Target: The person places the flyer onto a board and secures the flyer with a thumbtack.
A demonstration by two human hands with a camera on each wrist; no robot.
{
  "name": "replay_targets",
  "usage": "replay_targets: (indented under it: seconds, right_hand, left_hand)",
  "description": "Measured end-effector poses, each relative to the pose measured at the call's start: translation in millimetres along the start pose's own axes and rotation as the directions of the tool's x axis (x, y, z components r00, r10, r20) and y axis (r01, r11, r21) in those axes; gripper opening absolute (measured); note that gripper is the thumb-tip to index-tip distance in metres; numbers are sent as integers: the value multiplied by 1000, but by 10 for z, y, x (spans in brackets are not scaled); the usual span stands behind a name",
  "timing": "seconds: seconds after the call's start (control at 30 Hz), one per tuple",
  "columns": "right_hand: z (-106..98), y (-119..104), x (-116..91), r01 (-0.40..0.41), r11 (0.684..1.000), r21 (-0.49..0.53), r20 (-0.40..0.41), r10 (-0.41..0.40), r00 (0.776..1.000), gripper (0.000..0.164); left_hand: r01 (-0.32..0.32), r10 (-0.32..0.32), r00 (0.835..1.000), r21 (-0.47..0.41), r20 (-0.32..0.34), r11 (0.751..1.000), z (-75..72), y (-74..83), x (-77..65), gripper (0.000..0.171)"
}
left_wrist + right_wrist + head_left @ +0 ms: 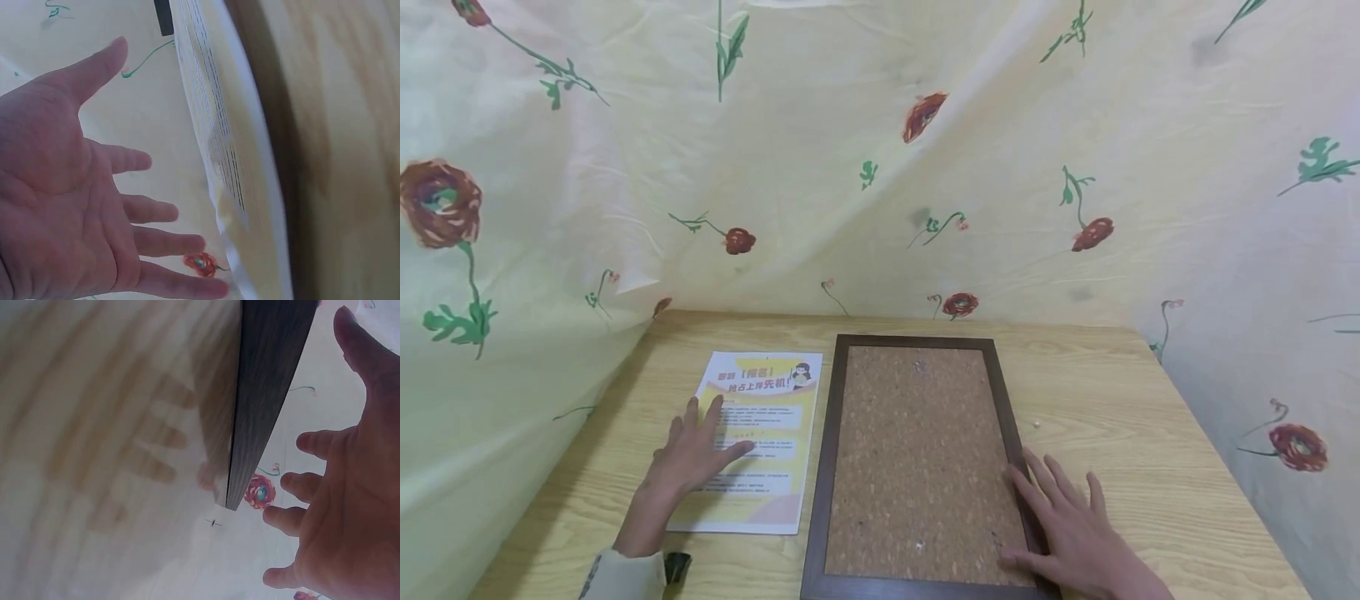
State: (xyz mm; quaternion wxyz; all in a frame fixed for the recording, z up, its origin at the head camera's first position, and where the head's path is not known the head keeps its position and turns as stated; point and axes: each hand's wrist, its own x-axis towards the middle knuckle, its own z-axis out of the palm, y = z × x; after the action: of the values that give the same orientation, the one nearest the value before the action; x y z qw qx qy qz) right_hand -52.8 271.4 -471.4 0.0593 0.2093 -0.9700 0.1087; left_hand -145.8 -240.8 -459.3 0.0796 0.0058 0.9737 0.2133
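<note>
A printed sheet of paper [767,417] with yellow and pink print lies on the table left of a framed cork board [917,467]. My left hand [691,454] is held over the sheet's left side with its fingers spread. In the left wrist view that hand [69,194] holds nothing, and a gap shows between it and the sheet [256,181]. Over the board's lower right edge is my right hand [1071,529], fingers apart. The right wrist view has this hand [350,500] empty beside the dark wooden frame [269,381].
The wood-grain table [1120,400] bears both things. A flowered cloth [820,167] hangs behind the table and along both sides. A tiny pale object [1037,425] lies right of the board. Something small and black [677,567] shows beside my left sleeve [628,575].
</note>
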Motion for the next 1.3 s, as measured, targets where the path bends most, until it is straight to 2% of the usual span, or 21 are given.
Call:
replay_targets:
  seconds: [0.2, 0.43, 0.57, 0.8, 0.97, 1.1, 1.3]
  right_hand:
    - [11, -27, -43, -9, 1000, 22, 36, 8, 999, 103]
    - [1, -71, -52, -74, 997, 23, 105, 71, 992, 105]
    - [3, -84, -69, -84, 996, 28, 109, 80, 991, 104]
    - [24, -81, -128, -66, 998, 4, 77, 66, 995, 104]
    - [23, -98, -167, -76, 997, -20, 85, 77, 993, 105]
    - [30, -100, -203, -71, 997, -28, 82, 73, 994, 105]
    - [50, -87, -251, -42, 998, -48, 62, 45, 997, 104]
  left_hand:
    - [62, -59, 997, -72, 43, 995, -39, -28, -22, 111]
    - [165, -165, 986, -80, 10, 983, -65, -59, -42, 112]
    - [205, -204, 979, -84, 18, 975, -83, -73, -56, 110]
    - [242, -241, 970, -83, 20, 967, -115, -87, -86, 104]
    - [268, -268, 963, -90, 16, 959, -121, -102, -97, 98]
    - [304, -302, 953, -90, 36, 948, -121, -111, -91, 94]
    - [308, -304, 951, -76, 63, 948, -117, -121, -100, 88]
